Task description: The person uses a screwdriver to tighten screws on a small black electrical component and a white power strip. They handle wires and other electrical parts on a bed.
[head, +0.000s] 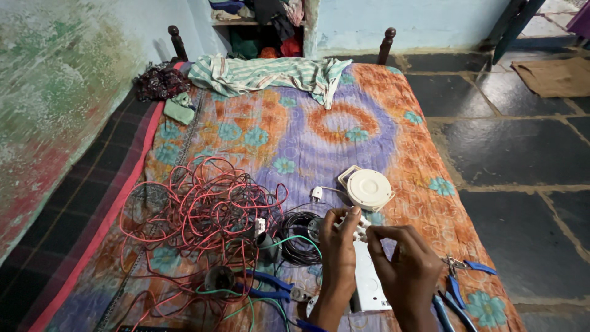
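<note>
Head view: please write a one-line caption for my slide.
Two hands, left hand and right hand, hold a small white plug beside tangled red wire on a patterned bedspread.

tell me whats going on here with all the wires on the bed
A person sits at a bed covered with a patterned cloth, both hands pinching a small white part: left hand, right hand. Under the hands lies a white box. A round white fitting sits just beyond. A tangle of red wire and a black coil lie to the left, with blue-handled pliers on the right.
</note>
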